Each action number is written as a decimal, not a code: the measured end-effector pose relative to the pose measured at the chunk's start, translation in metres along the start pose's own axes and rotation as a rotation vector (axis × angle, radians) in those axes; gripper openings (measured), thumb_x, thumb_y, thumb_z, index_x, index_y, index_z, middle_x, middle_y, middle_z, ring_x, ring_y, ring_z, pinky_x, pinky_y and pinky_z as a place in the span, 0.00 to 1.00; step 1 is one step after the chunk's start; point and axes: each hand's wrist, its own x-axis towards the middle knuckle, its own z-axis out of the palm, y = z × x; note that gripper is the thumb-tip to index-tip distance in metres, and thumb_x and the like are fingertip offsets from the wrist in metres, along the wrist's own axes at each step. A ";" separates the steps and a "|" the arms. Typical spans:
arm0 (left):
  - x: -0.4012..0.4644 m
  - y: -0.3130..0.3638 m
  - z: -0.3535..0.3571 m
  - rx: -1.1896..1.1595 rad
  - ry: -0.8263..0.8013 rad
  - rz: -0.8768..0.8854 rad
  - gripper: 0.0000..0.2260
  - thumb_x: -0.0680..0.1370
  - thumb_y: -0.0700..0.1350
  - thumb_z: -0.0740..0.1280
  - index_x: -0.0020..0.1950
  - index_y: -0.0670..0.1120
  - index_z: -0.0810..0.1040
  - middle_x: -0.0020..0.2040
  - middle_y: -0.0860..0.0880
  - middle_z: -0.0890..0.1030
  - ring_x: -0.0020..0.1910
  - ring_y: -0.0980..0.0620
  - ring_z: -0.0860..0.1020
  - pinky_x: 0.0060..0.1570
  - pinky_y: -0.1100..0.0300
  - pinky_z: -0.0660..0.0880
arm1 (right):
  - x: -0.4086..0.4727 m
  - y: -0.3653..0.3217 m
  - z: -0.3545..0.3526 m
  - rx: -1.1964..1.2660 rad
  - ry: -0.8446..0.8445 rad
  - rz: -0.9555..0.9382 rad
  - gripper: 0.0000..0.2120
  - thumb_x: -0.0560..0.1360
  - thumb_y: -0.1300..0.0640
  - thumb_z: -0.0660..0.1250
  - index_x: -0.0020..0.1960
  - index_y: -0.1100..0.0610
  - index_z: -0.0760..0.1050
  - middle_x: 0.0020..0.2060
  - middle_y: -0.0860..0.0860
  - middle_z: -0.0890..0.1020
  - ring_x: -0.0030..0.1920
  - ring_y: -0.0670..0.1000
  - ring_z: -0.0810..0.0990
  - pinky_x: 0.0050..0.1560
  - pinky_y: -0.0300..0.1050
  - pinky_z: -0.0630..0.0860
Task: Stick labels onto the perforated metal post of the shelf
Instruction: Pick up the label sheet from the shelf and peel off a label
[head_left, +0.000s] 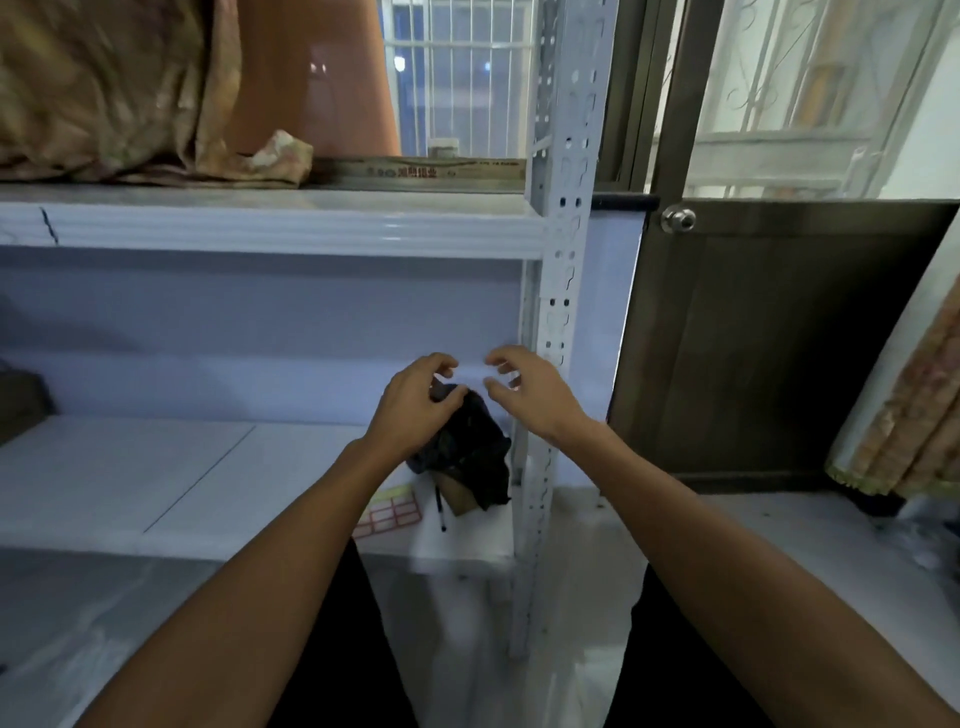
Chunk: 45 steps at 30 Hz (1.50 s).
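The white perforated metal post stands upright at the right end of the shelf. My left hand and my right hand are raised side by side just left of the post, fingers curled toward each other. A small pale label shows blurred between their fingertips, and both hands seem to pinch it. A sheet of red-bordered labels lies on the lower shelf board below my left forearm.
A black pen, a crumpled black bag and a brown cardboard piece lie by the post's foot. Patterned cloth lies on the upper shelf. A dark door with a knob stands to the right.
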 end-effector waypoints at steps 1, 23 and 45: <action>-0.005 -0.007 0.001 0.024 -0.035 -0.024 0.15 0.78 0.49 0.70 0.63 0.49 0.77 0.57 0.51 0.80 0.53 0.50 0.79 0.56 0.51 0.78 | -0.004 0.001 0.013 0.011 -0.032 0.032 0.15 0.78 0.54 0.68 0.63 0.53 0.76 0.60 0.51 0.79 0.58 0.51 0.78 0.62 0.50 0.76; -0.031 -0.240 0.006 0.241 -0.434 -0.327 0.21 0.78 0.41 0.71 0.70 0.44 0.74 0.66 0.42 0.78 0.61 0.43 0.77 0.60 0.56 0.72 | -0.005 0.099 0.257 -0.033 -0.498 0.231 0.20 0.78 0.55 0.69 0.69 0.55 0.73 0.64 0.56 0.77 0.63 0.57 0.76 0.66 0.49 0.72; -0.038 -0.376 0.113 0.282 -0.659 -0.448 0.32 0.70 0.53 0.75 0.70 0.41 0.73 0.69 0.41 0.75 0.68 0.41 0.70 0.67 0.53 0.68 | 0.053 0.155 0.401 -0.306 -0.788 0.116 0.31 0.69 0.47 0.59 0.69 0.59 0.73 0.66 0.60 0.74 0.63 0.62 0.72 0.64 0.53 0.67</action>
